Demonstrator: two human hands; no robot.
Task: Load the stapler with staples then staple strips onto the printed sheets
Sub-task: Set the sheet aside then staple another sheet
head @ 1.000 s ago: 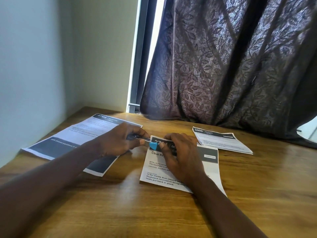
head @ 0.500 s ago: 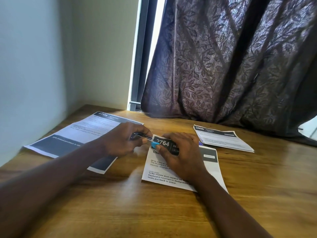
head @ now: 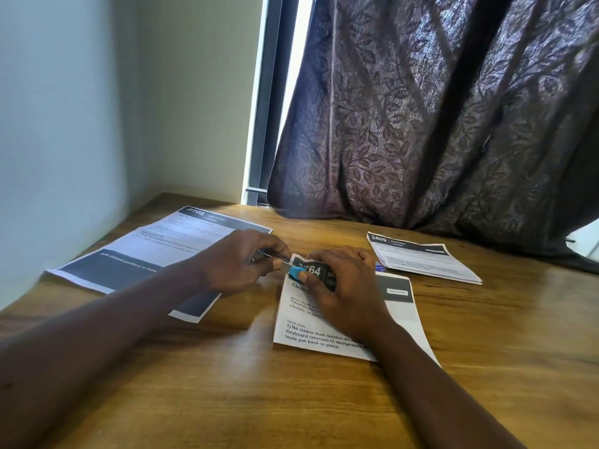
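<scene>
My left hand [head: 241, 260] grips a small stapler [head: 278, 258] whose metal jaw and blue tip meet the top left corner of a printed sheet [head: 311, 322] lying in the middle of the wooden table. A dark strip [head: 312, 271] printed with "764" lies on that corner. My right hand [head: 343, 286] pinches the strip against the sheet and covers much of both. Most of the stapler is hidden inside my left fist.
A larger printed sheet [head: 152, 251] headed 2705 lies at the left, partly under my left forearm. A stack of sheets [head: 421, 260] headed 3409 sits at the right rear. A dark patterned curtain [head: 437, 124] hangs behind the table [head: 259, 400]; a wall stands on the left.
The strip's number has come into view as my right fingers shifted on it. The stapler's blue tip stays at the sheet's corner; both hands barely moved.
</scene>
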